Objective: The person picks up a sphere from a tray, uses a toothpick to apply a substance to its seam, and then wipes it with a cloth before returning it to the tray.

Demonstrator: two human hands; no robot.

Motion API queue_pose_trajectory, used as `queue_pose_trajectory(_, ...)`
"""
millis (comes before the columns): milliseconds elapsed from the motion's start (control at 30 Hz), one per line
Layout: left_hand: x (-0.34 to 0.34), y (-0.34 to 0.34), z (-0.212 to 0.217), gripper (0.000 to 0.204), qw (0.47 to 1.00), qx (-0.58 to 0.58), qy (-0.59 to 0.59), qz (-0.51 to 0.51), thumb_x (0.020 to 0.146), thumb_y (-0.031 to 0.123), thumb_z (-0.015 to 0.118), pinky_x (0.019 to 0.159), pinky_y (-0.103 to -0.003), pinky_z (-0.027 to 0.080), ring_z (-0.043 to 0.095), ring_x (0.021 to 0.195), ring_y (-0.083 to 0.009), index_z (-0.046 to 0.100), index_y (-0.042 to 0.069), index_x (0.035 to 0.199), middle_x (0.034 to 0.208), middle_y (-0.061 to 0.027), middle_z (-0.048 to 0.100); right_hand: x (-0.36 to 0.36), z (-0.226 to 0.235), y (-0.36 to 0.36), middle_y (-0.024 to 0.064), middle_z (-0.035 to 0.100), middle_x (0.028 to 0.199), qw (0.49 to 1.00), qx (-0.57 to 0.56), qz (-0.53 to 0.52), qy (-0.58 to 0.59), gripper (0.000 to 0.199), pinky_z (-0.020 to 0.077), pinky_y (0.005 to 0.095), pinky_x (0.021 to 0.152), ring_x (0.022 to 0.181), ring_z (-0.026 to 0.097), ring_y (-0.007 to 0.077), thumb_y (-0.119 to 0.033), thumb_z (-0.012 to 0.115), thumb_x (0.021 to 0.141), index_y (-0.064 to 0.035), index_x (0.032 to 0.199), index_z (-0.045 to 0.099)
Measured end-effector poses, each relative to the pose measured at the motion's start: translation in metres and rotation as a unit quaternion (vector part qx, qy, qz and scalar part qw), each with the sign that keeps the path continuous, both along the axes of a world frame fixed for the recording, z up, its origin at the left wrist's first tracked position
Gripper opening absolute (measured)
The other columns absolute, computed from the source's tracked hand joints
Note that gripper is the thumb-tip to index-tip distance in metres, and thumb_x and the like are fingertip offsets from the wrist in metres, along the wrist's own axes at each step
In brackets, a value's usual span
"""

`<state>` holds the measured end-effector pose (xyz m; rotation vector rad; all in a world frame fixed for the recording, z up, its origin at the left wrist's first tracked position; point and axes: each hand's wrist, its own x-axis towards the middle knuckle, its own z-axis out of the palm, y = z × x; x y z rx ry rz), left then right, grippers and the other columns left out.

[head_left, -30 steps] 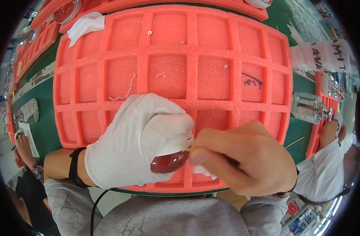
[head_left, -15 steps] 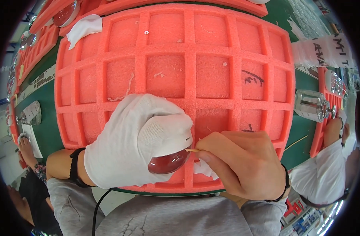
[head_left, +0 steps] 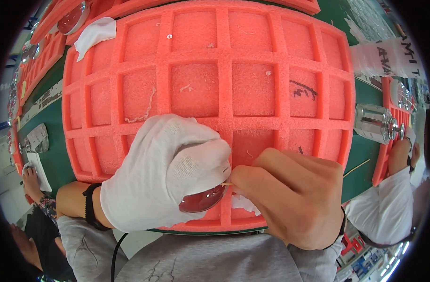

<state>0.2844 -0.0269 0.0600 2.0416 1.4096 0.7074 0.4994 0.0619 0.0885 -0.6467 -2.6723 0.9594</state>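
Note:
My left hand, in a white glove, is closed around a rounded, glossy dark-red lens. Only the lens's lower part shows below the gloved fingers; the rest is hidden. Bare, my right hand pinches a thin wooden stick, its tip at the right edge of the lens. Both hands are over the near part of a pink foam tray with square compartments. Beneath the right fingers lies a crumpled white cloth, partly covered.
A white cloth drapes over the tray's far left corner. Glass jars with metal tops stand at the right and left. Another thin stick lies on the green table. Co-workers sit on both sides, with more pink trays around.
My right hand has turned and shifted slightly, its knuckles higher and the stick's tip still at the lens edge. The left hand and lens moved a little down and right in view.

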Motion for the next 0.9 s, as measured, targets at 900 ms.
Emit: queue_pose_trajectory(900,-0.001,-0.004,-0.005,0.050,1.000,-0.020,-0.008,0.019,0.068,0.016,0.091,0.086,-0.041,0.047,0.057,0.103,-0.0291,0.067,0.010,0.112,0.110,-0.0067,0.061,-0.002,-0.008,0.012,0.0076,0.070,0.084,0.979,-0.203,0.027,-0.005,0.011,0.0512,0.0338,0.054,0.066,0.068,0.0286,-0.013,0.074,0.092,-0.0047,0.098,0.069)
